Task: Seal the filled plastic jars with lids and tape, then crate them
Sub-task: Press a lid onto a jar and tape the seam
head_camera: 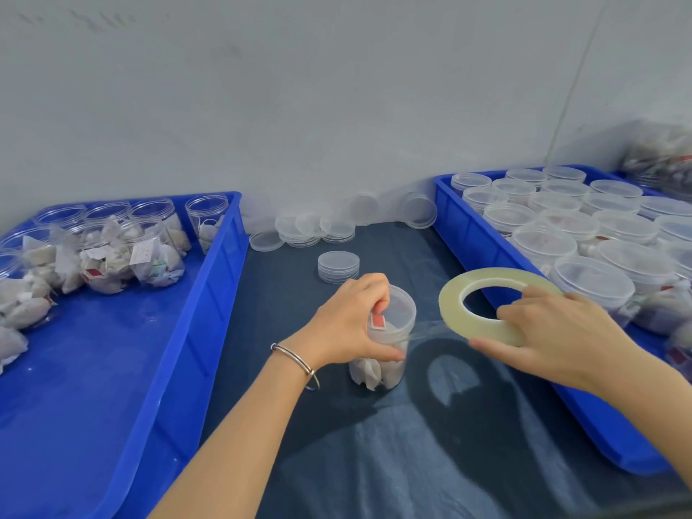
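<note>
A plain pale grey wall (299, 88) stands behind the table (412, 462), scuffed faintly near its top left. A thin seam runs down it on the right. The table wears dark blue sheeting, glossy under soft overhead light.

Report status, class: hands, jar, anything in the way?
Left hand grips lidded jar. Right hand holds tape roll, strip stretched to jar. Lid stack behind, not blocking.

Two blue crates (224, 279) flank a dark mat, with one tape roll (486, 307) and one lidded jar (393, 331) between them. Roughly seven open jars (206, 222) stand in the left crate; the right crate's lidded jars (543, 245) number some two dozen, partly cut off.
</note>
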